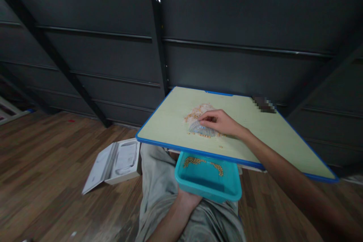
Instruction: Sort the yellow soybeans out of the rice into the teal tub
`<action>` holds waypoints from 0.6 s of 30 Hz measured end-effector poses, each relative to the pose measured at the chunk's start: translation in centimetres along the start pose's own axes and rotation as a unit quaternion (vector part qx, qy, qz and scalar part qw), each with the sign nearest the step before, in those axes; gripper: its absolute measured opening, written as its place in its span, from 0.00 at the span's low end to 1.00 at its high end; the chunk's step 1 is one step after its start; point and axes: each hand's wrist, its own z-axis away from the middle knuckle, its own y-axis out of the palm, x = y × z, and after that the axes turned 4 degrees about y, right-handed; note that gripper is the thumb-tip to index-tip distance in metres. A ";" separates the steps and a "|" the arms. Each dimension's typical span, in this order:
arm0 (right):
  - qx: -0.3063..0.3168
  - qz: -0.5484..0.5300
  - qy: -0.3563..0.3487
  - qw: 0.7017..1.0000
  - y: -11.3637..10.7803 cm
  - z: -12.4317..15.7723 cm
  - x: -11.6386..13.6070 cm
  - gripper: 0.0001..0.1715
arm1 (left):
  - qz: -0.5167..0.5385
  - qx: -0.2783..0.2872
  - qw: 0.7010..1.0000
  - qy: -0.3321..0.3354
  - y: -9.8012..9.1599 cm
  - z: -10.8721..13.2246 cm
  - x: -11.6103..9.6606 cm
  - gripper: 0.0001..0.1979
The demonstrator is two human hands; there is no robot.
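Two bare hands are at work around a pale-green desk [167, 121] with a blue rim. Over the middle of the desk, the right hand [218, 120] hangs palm down, its grip nearly closed, thumb and forefinger drawn close together above a crumpled, clear bluish plastic piece [195, 127]; whether anything is pinched there cannot be told. On the desk just beyond that plastic lies a loose, pinkish-white heap [208, 106] mixed with tan soybean-like balls [195, 114], and more of the balls are scattered on the desk's near side of the plastic.

Below the desk's near edge sits a turquoise tray [210, 193], more balls gathered along its far side and in its right part. The left hand [189, 198] is beneath the tray, its fingers hidden, so how far that grip is closed cannot be told. Gray trousers [159, 174] show under the desk's near edge.

At the desk's far right corner lies a dark, pixelated flat object [264, 104]. An open white box [123, 160] is on the wooden floor [56, 159] left of the desk, and a dark paneled wall [241, 15] rises behind the desk.
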 end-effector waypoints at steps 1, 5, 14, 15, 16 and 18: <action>0.002 -0.002 -0.001 1.000 0.0 0.0 0.0 0.11 | -0.002 -0.007 1.000 0.004 0.2 0.0 0.0 0.24; 0.007 -0.011 -0.002 1.000 0.2 0.1 0.0 0.12 | 0.005 -0.012 1.000 0.004 0.3 0.1 -0.1 0.24; 0.024 -0.023 0.002 0.999 0.3 0.2 0.4 0.12 | 0.028 0.011 1.000 -0.002 0.8 -0.2 -0.2 0.24; 0.026 -0.025 0.002 0.999 0.3 0.2 0.4 0.13 | 0.029 0.020 0.999 -0.002 0.9 -0.2 -0.2 0.23; 0.028 -0.027 0.001 0.999 0.3 0.2 0.4 0.13 | 0.029 0.025 0.999 -0.004 0.9 -0.2 -0.2 0.23; 0.035 -0.032 0.002 0.999 0.3 0.2 0.5 0.14 | 0.024 0.022 0.999 -0.005 0.8 -0.3 -0.2 0.23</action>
